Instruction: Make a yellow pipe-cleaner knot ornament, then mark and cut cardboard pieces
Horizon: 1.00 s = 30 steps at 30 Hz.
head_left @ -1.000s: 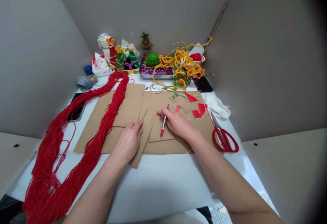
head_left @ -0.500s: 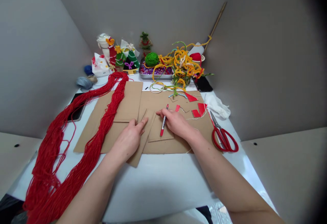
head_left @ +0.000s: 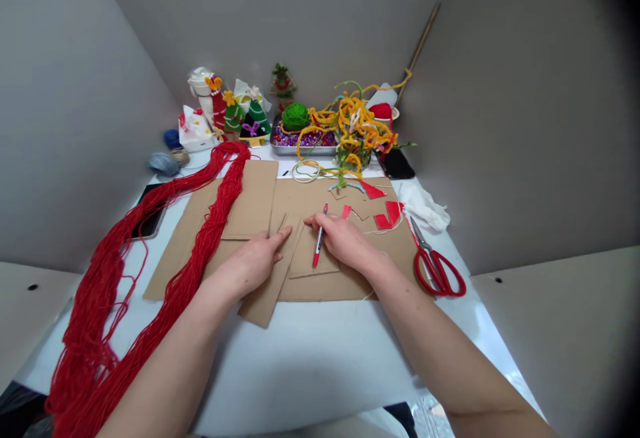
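Note:
My right hand (head_left: 343,241) is shut on a red-capped marker pen (head_left: 318,239), whose tip points down onto a small cardboard piece (head_left: 314,258). My left hand (head_left: 245,265) lies flat and open on a long cardboard strip (head_left: 273,288), with its fingertips reaching toward the strip's upper end. The strip lies tilted across a larger cardboard sheet (head_left: 320,198), and its lower end sticks out past the sheet's front edge. Both pieces rest on a white table.
A thick hank of red yarn (head_left: 180,245) runs along the left. Red-handled scissors (head_left: 435,268) and a white cloth (head_left: 423,205) sit right. Red paper scraps (head_left: 385,215) lie on the cardboard. Yellow pipe cleaners (head_left: 350,125), a tray and craft ornaments stand behind.
My left hand has slid up and to the right, and the lower end of the cardboard strip has swung left. My right hand and the marker have stayed nearly still.

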Tool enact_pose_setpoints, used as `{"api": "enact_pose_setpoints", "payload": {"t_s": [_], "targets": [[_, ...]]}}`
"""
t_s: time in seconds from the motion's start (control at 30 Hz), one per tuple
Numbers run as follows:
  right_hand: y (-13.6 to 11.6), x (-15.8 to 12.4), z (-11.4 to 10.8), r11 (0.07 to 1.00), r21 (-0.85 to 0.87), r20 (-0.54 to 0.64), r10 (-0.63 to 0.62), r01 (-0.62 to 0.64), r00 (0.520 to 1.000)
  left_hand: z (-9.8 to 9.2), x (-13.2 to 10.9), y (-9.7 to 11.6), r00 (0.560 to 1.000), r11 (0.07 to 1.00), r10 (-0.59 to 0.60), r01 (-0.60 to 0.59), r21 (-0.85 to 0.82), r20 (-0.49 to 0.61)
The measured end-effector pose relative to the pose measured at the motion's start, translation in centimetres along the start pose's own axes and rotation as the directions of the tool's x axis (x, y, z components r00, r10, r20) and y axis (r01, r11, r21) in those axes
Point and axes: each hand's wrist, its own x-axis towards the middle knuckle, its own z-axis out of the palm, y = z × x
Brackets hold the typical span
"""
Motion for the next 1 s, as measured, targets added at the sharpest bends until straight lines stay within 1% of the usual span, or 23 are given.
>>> {"api": "enact_pose_setpoints", "payload": {"t_s": [0.2, 0.33, 0.5, 0.67, 0.77, 0.87, 1.0], "targets": [[0.0, 0.0, 0.0, 1.000, 0.009, -0.007, -0.012, 0.012, 1.000, -1.6, 0.5, 0.7, 0.996, 1.000, -0.004, 0.004, 0.007, 0.094], [0.0, 0.0, 0.1, 1.000, 0.014, -0.020, -0.007, 0.007, 1.000, -1.9, 0.5, 0.9, 0.996, 1.000, -0.003, 0.003, 0.006, 0.091], [0.0, 0.0, 0.3, 1.000, 0.011, -0.014, -0.001, 0.002, 1.000, -1.6, 0.5, 0.6, 0.998, 1.000, 0.001, -0.002, 0.004, 0.067], [0.2, -0.1, 0.2, 1.000, 0.013, -0.018, -0.009, 0.010, 1.000, -1.1, 0.4, 0.0, 0.998, 0.998, 0.051, -0.051, -0.031, 0.027], [0.2, -0.1, 0.1, 0.999, 0.048, -0.036, -0.011, 0.013, 0.999, -0.7, 0.2, -0.2, 0.999, 0.997, 0.035, -0.035, -0.074, -0.008], [0.2, -0.2, 0.1, 0.996, 0.094, -0.059, -0.001, 0.007, 0.998, -0.2, 0.1, 0.3, 0.999, 0.991, 0.004, -0.009, -0.133, -0.034], [0.4, -0.1, 0.1, 0.992, 0.125, -0.077, -0.006, 0.016, 0.997, 0.5, 0.2, 1.5, 0.998, 0.985, -0.024, 0.015, -0.170, -0.052]]}}
